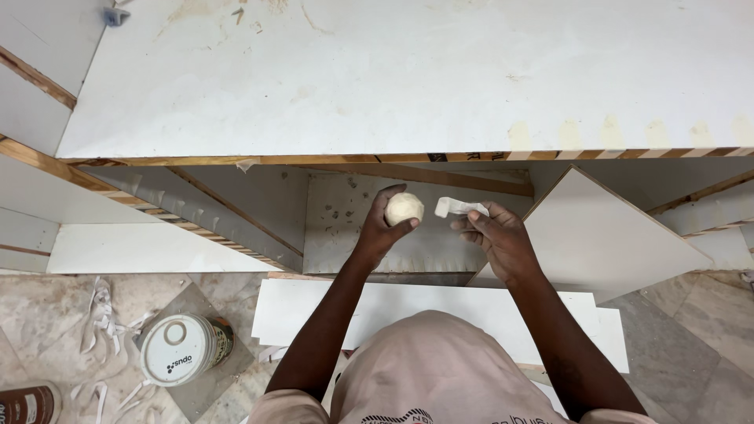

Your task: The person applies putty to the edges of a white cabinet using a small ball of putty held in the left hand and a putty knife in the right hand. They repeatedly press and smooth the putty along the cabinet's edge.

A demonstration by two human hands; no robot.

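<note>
— Well, item one?
— I logged a pale putty ball (404, 209) cupped in left hand (382, 232) fingers.
— Item two?
— Right hand (503, 239) pinched a white scraper (459, 206), blade pointing at the ball, just beside it.

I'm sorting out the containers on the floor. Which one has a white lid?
The round tub on the grey tile, left of the person's left arm. The other container, at the bottom-left corner, is brown and shows no white lid.
</note>
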